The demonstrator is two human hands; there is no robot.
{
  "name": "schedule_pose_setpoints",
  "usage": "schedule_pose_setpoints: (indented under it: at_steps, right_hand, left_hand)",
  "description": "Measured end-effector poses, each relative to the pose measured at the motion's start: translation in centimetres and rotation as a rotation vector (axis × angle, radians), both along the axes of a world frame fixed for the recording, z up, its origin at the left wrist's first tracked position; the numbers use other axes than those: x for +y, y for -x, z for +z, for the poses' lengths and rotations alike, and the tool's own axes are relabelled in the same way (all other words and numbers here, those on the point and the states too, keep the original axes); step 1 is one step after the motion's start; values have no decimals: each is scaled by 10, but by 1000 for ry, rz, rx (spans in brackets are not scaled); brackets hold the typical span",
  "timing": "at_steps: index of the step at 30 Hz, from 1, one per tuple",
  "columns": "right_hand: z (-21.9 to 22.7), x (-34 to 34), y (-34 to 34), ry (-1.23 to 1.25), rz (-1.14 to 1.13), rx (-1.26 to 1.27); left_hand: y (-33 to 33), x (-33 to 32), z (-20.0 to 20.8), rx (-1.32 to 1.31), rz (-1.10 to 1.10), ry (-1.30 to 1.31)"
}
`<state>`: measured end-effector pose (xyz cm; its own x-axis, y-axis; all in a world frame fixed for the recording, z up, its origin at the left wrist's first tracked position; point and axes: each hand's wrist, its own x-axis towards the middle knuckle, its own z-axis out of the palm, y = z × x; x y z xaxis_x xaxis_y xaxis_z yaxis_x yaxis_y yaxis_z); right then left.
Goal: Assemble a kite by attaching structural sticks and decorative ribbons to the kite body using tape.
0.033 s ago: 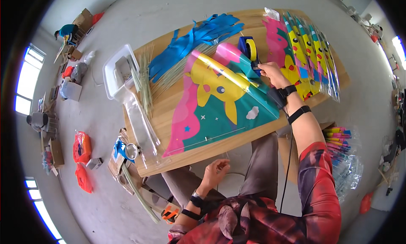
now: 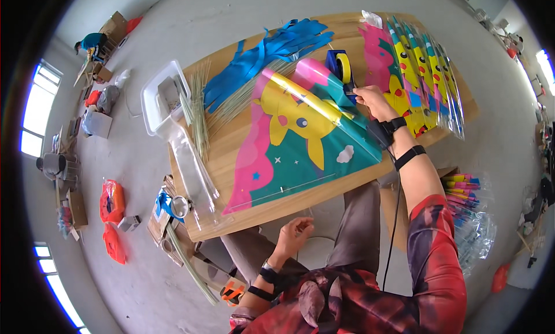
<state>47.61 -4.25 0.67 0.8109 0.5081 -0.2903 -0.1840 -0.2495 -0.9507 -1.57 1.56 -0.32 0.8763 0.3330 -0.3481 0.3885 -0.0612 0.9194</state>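
My right hand (image 2: 374, 100) reaches over the table, with its thumb and fingertips pinched at the near end of a blue tape dispenser (image 2: 333, 61). The strip of tape between them is too small to see clearly. A yellow tape roll (image 2: 345, 68) sits in the dispenser. In front of me lies a kite sail (image 2: 300, 154) of teal, pink and yellow film, printed with a yellow cartoon animal, its far right part folded over. One thin rod (image 2: 309, 185) runs along its near edge. My left hand (image 2: 293, 237) hovers above my lap, fingers loosely curled, nothing visible in it.
Blue ribbon strips (image 2: 254, 62) and thin pale sticks (image 2: 199, 114) lie at the table's far left, beside a white plastic bin (image 2: 151, 111). Clear plastic sleeves (image 2: 191, 166) hang over the left edge. Bagged kites (image 2: 428, 74) cover the right end; a carton (image 2: 393, 212) stands below.
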Motion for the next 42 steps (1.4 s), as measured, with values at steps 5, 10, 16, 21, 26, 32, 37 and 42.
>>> schedule_pose_setpoints:
  at_steps: [5,10,16,21,26,32,37,42]
  right_hand:
    - [-9,-11,8,-163,24,49]
    - [-10,1,31,99,-39,-34]
    - [-45,7,31,204,-131,-257]
    - [-91,-17,34,369,-248,-363]
    - [-24,-10,69,-226,-320,-184]
    - [27,3,191,-310,66,-145]
    - [4,34,301,-279,368,62]
    - [-17,48,349,-133,429,300]
  left_hand:
    - [6,2,-3,10,28,36]
    - [13,3,-6,4,56,32]
    - [11,3,-5,-4,68,12]
    - [7,1,-2,-61,87,-9]
    - [22,23,13,-167,235,-335]
    - [37,59,-7,-14,387,-943]
    - [51,65,-28,50,347,-1053]
    - [50,53,-30,52,273,-1058]
